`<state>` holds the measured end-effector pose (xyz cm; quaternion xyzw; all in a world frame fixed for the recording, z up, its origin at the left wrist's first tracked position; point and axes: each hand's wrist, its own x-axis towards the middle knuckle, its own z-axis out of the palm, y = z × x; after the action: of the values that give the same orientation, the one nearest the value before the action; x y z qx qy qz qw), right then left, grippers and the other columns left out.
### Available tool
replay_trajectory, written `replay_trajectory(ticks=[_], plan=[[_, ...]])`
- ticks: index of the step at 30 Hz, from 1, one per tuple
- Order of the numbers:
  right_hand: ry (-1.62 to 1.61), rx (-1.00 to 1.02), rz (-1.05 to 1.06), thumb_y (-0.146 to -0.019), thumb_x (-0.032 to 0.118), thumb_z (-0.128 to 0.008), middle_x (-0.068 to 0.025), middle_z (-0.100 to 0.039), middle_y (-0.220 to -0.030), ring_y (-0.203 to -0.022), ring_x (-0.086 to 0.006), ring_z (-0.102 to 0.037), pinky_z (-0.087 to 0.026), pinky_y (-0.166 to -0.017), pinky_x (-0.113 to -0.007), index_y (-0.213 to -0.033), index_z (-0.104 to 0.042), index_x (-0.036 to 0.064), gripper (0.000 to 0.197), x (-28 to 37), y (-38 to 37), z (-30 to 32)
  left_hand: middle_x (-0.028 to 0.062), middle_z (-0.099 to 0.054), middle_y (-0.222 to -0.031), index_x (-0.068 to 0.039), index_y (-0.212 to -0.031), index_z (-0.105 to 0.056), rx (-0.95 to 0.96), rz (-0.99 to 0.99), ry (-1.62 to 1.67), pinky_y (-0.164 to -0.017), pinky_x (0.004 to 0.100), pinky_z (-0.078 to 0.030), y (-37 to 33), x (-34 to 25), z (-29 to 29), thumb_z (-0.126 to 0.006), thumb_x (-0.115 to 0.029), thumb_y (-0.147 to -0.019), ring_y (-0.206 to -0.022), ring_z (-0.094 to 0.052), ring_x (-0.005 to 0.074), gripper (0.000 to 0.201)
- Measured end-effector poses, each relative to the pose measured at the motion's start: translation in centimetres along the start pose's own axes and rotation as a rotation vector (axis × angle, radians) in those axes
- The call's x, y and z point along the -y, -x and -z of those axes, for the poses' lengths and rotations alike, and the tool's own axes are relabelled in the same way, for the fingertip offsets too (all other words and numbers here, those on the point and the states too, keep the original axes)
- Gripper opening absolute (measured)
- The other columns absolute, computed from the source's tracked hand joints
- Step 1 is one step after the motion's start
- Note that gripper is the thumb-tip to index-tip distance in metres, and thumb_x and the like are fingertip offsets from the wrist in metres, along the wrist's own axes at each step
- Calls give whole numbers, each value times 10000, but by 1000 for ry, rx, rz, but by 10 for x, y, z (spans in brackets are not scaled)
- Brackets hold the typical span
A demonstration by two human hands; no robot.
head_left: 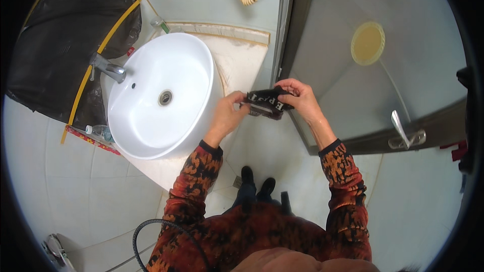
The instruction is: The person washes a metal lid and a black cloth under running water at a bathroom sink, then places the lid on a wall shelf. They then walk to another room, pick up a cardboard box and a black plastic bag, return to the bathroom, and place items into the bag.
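Between my two hands is a small, limp black piece (pixel 265 103) with white lettering; whether it is cloth or a soft packet I cannot tell. My left hand (pixel 230 114) pinches its left end, thumb and fingers pressed together. The right end is gripped by my right hand (pixel 301 102), its fingers curled over the upper edge. The piece hangs over the floor, just right of the white round sink (pixel 194 138).
A chrome faucet (pixel 108 68) reaches over the sink from the left. A plastic bottle (pixel 101 132) lies beside the basin, and a small clear container (pixel 160 24) stands behind it. Black plastic sheeting (pixel 55 45) covers the left wall. On the right is a frosted door (pixel 343 85) with a metal handle (pixel 403 131).
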<state>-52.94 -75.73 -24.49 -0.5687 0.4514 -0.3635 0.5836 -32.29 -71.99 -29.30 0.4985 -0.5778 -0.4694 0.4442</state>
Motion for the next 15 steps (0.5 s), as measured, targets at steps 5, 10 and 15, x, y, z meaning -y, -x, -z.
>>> replay_trajectory(ticks=[5,10,15], plan=[[127,-53,83,-750,-5,-581,-39,-621,-816,-753,-94,-564,-462,-683,-226,-918,-594,-14,169,12,0,4,26,-587,-777,13,-925,-562,85,-32,206,-666,233,-419,-16,-6,-20,-615,-82,-756,-721,-519,87,201],[515,-207,272,-776,104,-596,-41,-605,-709,-652,-89,-528,-439,-601,-232,-854,-586,-36,160,26,-4,3,8,-553,-698,12,-818,-553,37,-35,576,-575,207,-405,-37,-10,-39,-631,-108,-755,-644,-482,49,157],[384,-318,126,-802,155,-584,4,-550,-616,-578,-57,-480,-401,-523,-217,-755,-588,-17,178,24,-4,10,-1,-544,-668,8,-782,-553,-97,-156,441,-555,203,-397,-66,-11,-50,-631,-117,-762,-621,-470,46,148]])
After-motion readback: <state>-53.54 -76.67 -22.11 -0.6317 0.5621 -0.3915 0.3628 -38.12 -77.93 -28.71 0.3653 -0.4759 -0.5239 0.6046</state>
